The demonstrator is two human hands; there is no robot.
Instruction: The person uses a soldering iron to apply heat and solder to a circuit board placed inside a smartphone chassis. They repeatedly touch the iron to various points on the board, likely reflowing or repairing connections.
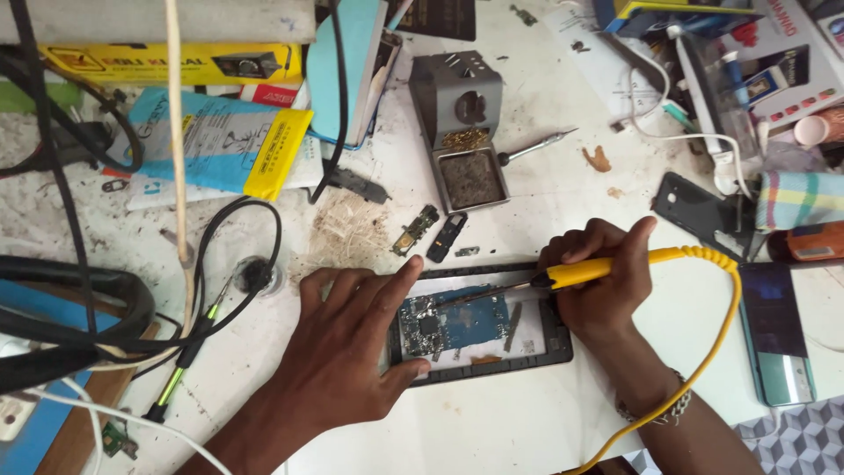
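A white, stained counter (527, 413) carries everything. On it lies an opened phone frame (492, 365), black-rimmed, just in front of a grey soldering stand (462, 132). The left hand (352, 352) lies flat, its grip open, thumb and fingers pressing the frame's left end. The right hand (598, 281) closes its grip around a yellow soldering iron (607, 268), tip touching the blue circuit board (453, 321) inside the frame.
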